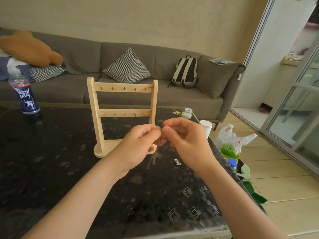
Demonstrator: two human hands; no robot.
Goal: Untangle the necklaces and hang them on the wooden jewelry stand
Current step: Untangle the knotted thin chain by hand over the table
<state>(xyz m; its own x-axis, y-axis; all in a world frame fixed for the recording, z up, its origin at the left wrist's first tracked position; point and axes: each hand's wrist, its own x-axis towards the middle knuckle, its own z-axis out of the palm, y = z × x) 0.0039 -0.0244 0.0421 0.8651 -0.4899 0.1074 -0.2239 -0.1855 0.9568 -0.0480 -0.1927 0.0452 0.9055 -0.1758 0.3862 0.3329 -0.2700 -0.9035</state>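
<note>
A wooden jewelry stand [122, 100] with two bars of small hooks stands upright on the dark table [51, 161]; nothing hangs on the hooks. Just in front of it, my left hand [138, 145] and my right hand [186, 140] meet fingertip to fingertip, both pinching a thin chain necklace [153, 158] that dangles blurred below them above the table. A small bunched silver necklace [177, 162] lies on the table under my right wrist. Another faint chain [128, 208] lies near the front edge.
A blue-labelled plastic bottle [24, 95] stands at the table's far left. A small jar [186, 113] and a white paper cup [206, 127] sit by the right edge. Plastic bags [231, 144] lie on the floor to the right. A grey sofa [120, 69] runs behind.
</note>
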